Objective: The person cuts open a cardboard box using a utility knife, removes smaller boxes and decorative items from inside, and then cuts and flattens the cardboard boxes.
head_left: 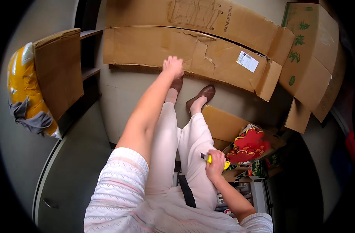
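Note:
A large flattened cardboard box point(146, 44), with a torn patch and a white label point(247, 61), lies on the floor in front of my feet. My left hand point(173, 66) reaches out to its near edge, fingers curled closed over the cardboard; the fingertips are hidden. My right hand point(215, 165) rests on my thigh, wrapped round a yellow utility knife point(209, 159). The knife's dark blade end points left, away from the flattened box.
Another cardboard box point(313, 58) with green characters stands at the right. Beside my right leg are an open carton point(228, 123) and red decorations point(249, 145). At the left, a yellow-wrapped package point(24, 83) and a brown carton point(59, 70) sit above a grey cabinet point(74, 171).

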Demonstrator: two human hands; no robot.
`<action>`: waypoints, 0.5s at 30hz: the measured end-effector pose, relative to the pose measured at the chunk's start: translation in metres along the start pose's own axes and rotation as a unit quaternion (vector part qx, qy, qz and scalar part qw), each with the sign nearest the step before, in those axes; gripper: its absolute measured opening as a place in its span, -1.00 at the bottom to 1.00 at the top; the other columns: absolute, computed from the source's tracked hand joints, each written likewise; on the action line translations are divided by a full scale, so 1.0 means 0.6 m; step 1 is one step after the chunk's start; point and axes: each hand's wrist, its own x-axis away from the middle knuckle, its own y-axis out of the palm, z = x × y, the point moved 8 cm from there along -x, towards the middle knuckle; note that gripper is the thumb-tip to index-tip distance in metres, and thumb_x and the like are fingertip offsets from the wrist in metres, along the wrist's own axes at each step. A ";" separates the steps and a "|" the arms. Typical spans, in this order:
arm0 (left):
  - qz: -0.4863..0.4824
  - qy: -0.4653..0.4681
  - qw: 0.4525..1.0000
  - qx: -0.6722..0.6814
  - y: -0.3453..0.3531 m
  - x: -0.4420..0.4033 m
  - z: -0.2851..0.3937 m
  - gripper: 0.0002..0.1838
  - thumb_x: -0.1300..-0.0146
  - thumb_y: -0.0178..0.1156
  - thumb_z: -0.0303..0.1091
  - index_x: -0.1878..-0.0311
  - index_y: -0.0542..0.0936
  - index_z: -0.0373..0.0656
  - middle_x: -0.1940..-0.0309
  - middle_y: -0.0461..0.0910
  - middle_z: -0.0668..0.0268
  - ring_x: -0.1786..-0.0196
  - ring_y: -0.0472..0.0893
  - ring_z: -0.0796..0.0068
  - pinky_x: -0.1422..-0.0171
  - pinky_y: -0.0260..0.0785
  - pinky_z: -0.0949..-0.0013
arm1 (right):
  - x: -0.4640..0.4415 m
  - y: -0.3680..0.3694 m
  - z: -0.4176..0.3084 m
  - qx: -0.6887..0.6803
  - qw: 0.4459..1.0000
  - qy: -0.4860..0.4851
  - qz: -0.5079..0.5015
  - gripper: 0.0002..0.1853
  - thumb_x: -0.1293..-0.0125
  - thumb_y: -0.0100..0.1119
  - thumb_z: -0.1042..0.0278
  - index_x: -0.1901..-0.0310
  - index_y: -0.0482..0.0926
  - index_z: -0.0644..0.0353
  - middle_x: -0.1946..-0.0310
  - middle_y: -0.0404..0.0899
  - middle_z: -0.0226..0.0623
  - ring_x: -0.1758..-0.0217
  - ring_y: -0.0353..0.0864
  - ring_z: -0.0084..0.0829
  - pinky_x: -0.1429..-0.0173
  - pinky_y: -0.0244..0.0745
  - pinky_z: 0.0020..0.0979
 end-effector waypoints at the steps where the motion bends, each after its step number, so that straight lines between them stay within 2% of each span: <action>1: 0.014 0.006 1.000 0.003 -0.007 -0.039 0.002 -0.61 -0.04 0.01 -0.35 -0.01 0.50 0.03 -0.04 0.39 0.20 -0.19 0.28 0.20 -0.21 0.18 0.11 | -0.003 -0.003 0.008 -0.001 1.000 0.002 -0.005 -0.68 0.15 0.14 0.59 0.26 0.45 0.11 0.19 0.50 -0.35 0.02 0.37 -0.22 0.07 0.21 -0.25; 3: 0.044 0.016 0.998 0.030 -0.026 -0.107 0.011 -0.58 0.00 0.13 -0.34 -0.02 0.45 -0.02 -0.07 0.33 0.20 -0.20 0.25 0.20 -0.24 0.12 0.11 | -0.006 -0.010 0.026 -0.006 1.000 -0.003 -0.006 -0.68 0.16 0.14 0.60 0.27 0.46 0.12 0.17 0.50 -0.37 0.01 0.38 -0.22 0.07 0.22 -0.26; 5: 0.040 0.014 0.999 -0.009 -0.046 -0.160 0.021 -0.48 -0.03 0.15 -0.32 -0.14 0.35 0.03 -0.16 0.25 0.20 -0.28 0.17 0.16 -0.28 0.08 0.07 | -0.012 -0.017 0.038 -0.014 1.000 -0.009 -0.004 -0.69 0.15 0.13 0.60 0.28 0.47 0.12 0.17 0.50 -0.37 0.02 0.39 -0.21 0.07 0.22 -0.26; 7: 0.097 0.021 0.994 -0.037 -0.054 -0.216 0.021 -0.39 -0.06 0.11 -0.32 -0.24 0.25 0.09 -0.25 0.17 0.20 -0.35 0.08 0.13 -0.31 0.03 0.02 | -0.022 -0.026 0.044 -0.023 1.000 -0.006 0.000 -0.71 0.14 0.12 0.62 0.29 0.47 0.14 0.18 0.50 -0.35 0.04 0.39 -0.19 0.04 0.24 -0.26; 9: 0.078 0.003 0.994 -0.077 -0.046 -0.273 0.011 -0.30 -0.07 0.14 -0.15 -0.31 0.15 0.15 -0.29 0.13 0.26 -0.38 0.04 0.16 -0.30 0.07 -0.01 | -0.025 -0.029 0.053 -0.031 0.999 -0.004 0.004 -0.72 0.13 0.11 0.62 0.29 0.46 0.15 0.18 0.50 -0.34 0.05 0.40 -0.18 0.02 0.25 -0.26; 10: 0.080 -0.006 0.995 -0.065 -0.039 -0.293 0.004 -0.32 -0.11 0.12 -0.07 -0.31 0.15 0.15 -0.30 0.13 0.27 -0.38 0.03 0.16 -0.31 0.03 -0.05 | -0.027 -0.030 0.055 -0.031 1.000 0.000 0.002 -0.71 0.14 0.11 0.64 0.29 0.46 0.17 0.18 0.50 -0.31 0.06 0.40 -0.16 -0.01 0.27 -0.25; 11: 0.072 -0.010 0.994 -0.084 -0.030 -0.307 -0.002 -0.36 -0.15 0.05 0.01 -0.30 0.15 0.14 -0.27 0.20 0.28 -0.36 0.10 0.21 -0.29 0.04 -0.07 | -0.029 -0.032 0.057 -0.032 0.999 0.004 -0.002 -0.71 0.14 0.11 0.64 0.29 0.46 0.18 0.17 0.50 -0.30 0.06 0.40 -0.15 -0.01 0.27 -0.24; 14: 0.059 0.005 0.993 -0.103 -0.011 -0.321 -0.017 -0.46 -0.20 -0.05 0.09 -0.20 0.30 0.09 -0.13 0.37 0.28 -0.22 0.30 0.28 -0.18 0.11 -0.05 | -0.032 -0.036 0.056 -0.033 0.999 0.012 -0.010 -0.71 0.15 0.12 0.64 0.29 0.47 0.19 0.17 0.50 -0.28 0.06 0.39 -0.13 -0.02 0.27 -0.23; 15: 0.042 0.013 0.993 -0.112 -0.007 -0.314 -0.015 -0.47 -0.20 -0.05 0.09 -0.19 0.32 0.08 -0.11 0.38 0.27 -0.20 0.31 0.28 -0.17 0.11 -0.04 | -0.033 -0.035 0.053 -0.030 0.999 0.010 -0.009 -0.71 0.15 0.13 0.63 0.29 0.47 0.19 0.17 0.50 -0.28 0.06 0.39 -0.13 -0.02 0.27 -0.23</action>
